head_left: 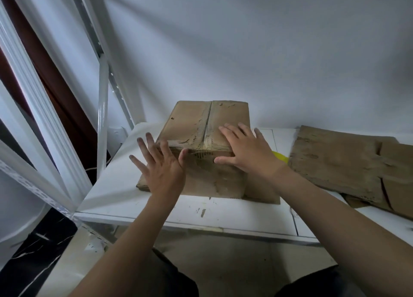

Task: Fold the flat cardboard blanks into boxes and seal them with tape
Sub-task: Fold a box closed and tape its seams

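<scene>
Cardboard box (190, 122), its top seam taped, stands on a white table (223, 214) under both sets of fingers. The right hand (243, 149) lies flat on top, fingers straight. The left hand (159, 164), fingers spread, touches the near left corner, and flat cardboard blanks (335, 160) lie beyond the right little finger.

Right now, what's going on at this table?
A person is working on a folded cardboard box that stands on a white table. Its top flaps are closed, and clear tape runs along the centre seam and over the near edge. The right hand lies flat on the top by that edge. The left hand, fingers spread, is at the near left corner. They appear to be smoothing the tape. Flat cardboard blanks lie unfolded to the right, with a yellow object partly hidden beside them.
</scene>
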Motion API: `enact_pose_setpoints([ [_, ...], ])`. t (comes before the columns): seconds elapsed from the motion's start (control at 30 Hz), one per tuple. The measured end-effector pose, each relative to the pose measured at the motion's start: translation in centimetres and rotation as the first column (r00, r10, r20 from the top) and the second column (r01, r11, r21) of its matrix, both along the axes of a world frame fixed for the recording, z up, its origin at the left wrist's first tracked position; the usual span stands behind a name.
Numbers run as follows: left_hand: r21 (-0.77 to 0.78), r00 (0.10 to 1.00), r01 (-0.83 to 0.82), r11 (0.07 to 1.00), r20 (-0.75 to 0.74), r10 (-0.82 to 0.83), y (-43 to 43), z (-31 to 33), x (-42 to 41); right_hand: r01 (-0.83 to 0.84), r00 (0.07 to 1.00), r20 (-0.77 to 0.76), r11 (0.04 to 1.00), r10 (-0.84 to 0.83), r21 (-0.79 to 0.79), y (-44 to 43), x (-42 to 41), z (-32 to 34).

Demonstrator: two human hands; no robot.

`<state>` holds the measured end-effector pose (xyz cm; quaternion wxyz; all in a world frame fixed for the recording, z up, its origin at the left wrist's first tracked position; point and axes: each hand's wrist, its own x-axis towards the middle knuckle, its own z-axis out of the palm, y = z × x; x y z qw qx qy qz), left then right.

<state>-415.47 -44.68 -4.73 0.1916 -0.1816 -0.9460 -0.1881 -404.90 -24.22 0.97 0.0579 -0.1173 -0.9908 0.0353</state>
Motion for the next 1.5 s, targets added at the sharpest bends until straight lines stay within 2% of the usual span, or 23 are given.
enact_pose_setpoints([
  [0.17,0.016,0.969,0.202,0.979,-0.148,-0.198,2.6,2.0,3.0,0.114,0.990,-0.073,0.992,-0.118,-0.059,3.2,4.5,0.9],
  [0.27,-0.047,0.928,0.353,0.934,-0.110,-0.356,6.1,3.7,5.0,0.124,0.987,-0.074,0.963,-0.145,-0.240,5.4,7.1,0.8],
  [0.33,-0.057,0.931,0.349,0.936,-0.094,-0.353,8.7,4.4,6.1,0.051,0.984,-0.143,0.929,-0.110,-0.367,6.3,8.5,0.1],
  [0.5,-0.011,0.969,0.230,0.973,-0.089,-0.230,12.2,3.2,7.2,-0.087,0.957,-0.283,0.883,-0.054,-0.461,7.6,10.0,-2.3],
  [0.57,0.005,0.967,0.223,0.975,-0.128,-0.220,12.3,2.5,7.3,-0.131,0.950,-0.311,0.883,-0.018,-0.452,7.8,10.1,-3.2],
  [0.77,-0.074,0.966,0.197,0.978,-0.158,-0.207,12.3,1.9,6.9,-0.233,0.902,-0.424,0.917,0.080,-0.323,7.6,8.8,-5.0],
  [0.9,-0.053,0.958,0.214,0.975,-0.181,-0.221,12.1,1.7,6.6,-0.164,0.951,-0.295,0.964,0.098,-0.208,8.0,7.5,-4.1],
  [0.97,-0.043,0.958,0.226,0.973,-0.173,-0.230,12.2,1.7,6.7,-0.135,0.972,-0.223,0.961,0.080,-0.243,8.0,7.1,-3.8],
  [1.1,-0.027,0.944,0.277,0.961,-0.180,-0.277,11.2,1.9,6.3,-0.202,0.965,-0.221,0.935,0.140,-0.290,7.6,6.7,-3.6],
  [1.27,0.020,0.885,0.447,0.894,-0.155,-0.439,7.4,2.6,3.9,-0.246,0.960,-0.213,0.906,0.180,-0.343,5.9,7.2,-4.4],
  [1.43,0.105,0.712,0.701,0.705,-0.066,-0.699,0.2,3.1,-0.9,-0.357,0.931,-0.218,0.856,0.293,-0.373,0.3,7.0,-4.2],
  [1.5,0.100,0.727,0.685,0.721,-0.027,-0.686,-2.1,2.6,-1.5,-0.406,0.910,-0.227,0.857,0.348,-0.318,-2.2,6.3,-4.1],
])
